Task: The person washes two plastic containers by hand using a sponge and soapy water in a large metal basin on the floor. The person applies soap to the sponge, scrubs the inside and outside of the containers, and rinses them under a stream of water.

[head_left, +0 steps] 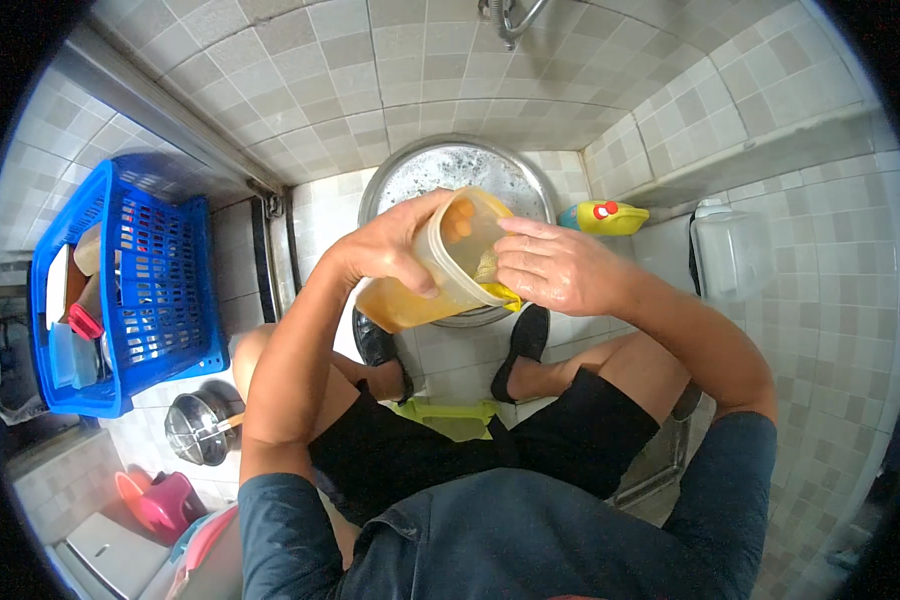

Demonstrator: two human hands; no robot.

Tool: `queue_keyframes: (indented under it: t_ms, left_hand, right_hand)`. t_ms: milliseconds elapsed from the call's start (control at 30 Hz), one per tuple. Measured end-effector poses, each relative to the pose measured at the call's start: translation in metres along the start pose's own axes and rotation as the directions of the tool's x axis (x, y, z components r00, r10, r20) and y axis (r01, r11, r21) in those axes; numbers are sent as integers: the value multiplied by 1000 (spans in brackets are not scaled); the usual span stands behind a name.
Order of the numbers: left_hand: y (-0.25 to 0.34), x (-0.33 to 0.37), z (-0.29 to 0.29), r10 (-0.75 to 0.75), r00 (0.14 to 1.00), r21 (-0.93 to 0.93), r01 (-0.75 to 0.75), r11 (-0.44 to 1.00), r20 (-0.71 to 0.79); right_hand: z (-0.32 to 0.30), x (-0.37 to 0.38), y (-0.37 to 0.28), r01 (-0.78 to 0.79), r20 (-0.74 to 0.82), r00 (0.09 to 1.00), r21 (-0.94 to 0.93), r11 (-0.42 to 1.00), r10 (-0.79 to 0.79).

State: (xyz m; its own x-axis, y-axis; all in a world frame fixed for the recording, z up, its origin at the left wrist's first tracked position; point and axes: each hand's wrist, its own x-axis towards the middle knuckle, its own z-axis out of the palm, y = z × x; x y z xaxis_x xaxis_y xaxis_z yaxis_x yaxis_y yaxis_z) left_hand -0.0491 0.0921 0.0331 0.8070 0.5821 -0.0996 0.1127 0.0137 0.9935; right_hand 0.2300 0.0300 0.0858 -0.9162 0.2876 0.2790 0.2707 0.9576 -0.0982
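Note:
My left hand (395, 240) is wrapped round a translucent, yellowish plastic container (410, 306), held tilted with its round mouth toward my right hand. At the mouth's rim my right hand (560, 262) is closed on a yellow scrubbing sponge (505, 293), mostly covered by the fingers. Some of the left fingers show through the container's wall or mouth. Just beyond and beneath the hands lies a wide round metal basin (410, 152) with suds in it.
A yellow squeeze bottle (620, 220) lies right of the basin, near a clear plastic box (732, 250). To the left stands a blue basket (160, 275) of kitchenware, with a metal pot (198, 428) beside it. A faucet (510, 28) juts from the tiled wall.

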Motion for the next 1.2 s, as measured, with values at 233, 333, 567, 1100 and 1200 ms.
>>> queue_keyframes:
  t_ms: [233, 333, 567, 1100, 1200]
  left_hand:
    - [-3, -1, -6, -7, 1000, -257, 6, 966, -5]
    - [-21, 5, -5, 29, 998, -265, -44, 963, -58]
    - [-48, 17, 40, 201, 934, 226, -137, 965, -295]
    - [-32, 12, 27, 191, 914, 164, -140, 976, -358]
    - [-35, 15, 43, 387, 779, 527, -86, 845, -493]
  right_hand:
    - [-1, 25, -8, -140, -62, 987, 111, 984, 148]
    - [7, 25, -10, -291, -12, 956, 100, 952, 293]
    - [20, 23, -2, -552, -99, 822, 104, 827, 561]
    - [13, 48, -29, -667, -115, 639, 409, 623, 760]
    - [19, 46, -19, -785, -38, 466, 442, 433, 884]
